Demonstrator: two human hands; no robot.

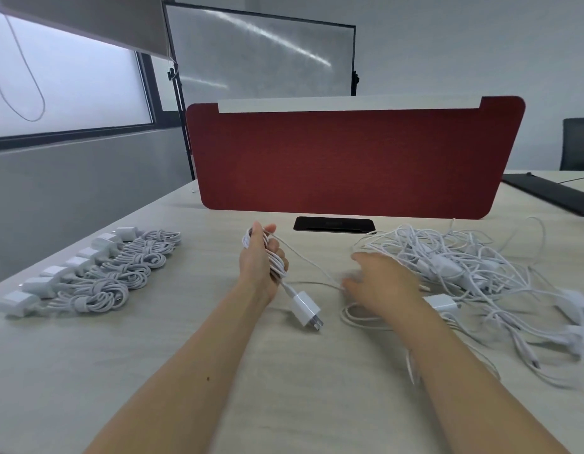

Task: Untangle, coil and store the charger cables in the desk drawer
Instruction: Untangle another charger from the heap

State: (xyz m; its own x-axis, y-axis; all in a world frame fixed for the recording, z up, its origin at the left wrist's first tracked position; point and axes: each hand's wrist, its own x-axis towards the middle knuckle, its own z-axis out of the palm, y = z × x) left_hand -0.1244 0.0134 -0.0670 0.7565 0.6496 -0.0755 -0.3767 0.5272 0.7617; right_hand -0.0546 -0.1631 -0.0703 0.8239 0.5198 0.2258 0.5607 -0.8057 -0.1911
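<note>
The table (153, 355) is pale wood-grain laminate, matte and flat, with a broad bare stretch at six o'clock between the two forearms. At its centre the left hand (261, 263) has its grip closed around a coil of thin white cable (277, 267), smooth round cord wound in loops over the fingers; a short tail drops toward five o'clock to a white, boxy charger plug (306, 309) with metal prongs, lying on the table. A loose strand runs from the coil toward three o'clock, where the right hand (382, 283), blurred, hovers palm down with fingers spread and holding nothing, at the near edge of a tangled heap of white cables (480, 273) and adapters sprawling to the right-hand side. At nine o'clock a neat diagonal row of finished coils (120, 273), each with its square plug, lies near the table's left edge. At twelve o'clock stands a dark red felt divider (349, 158) with rounded corners, a black slot (334, 223) at its foot.
</note>
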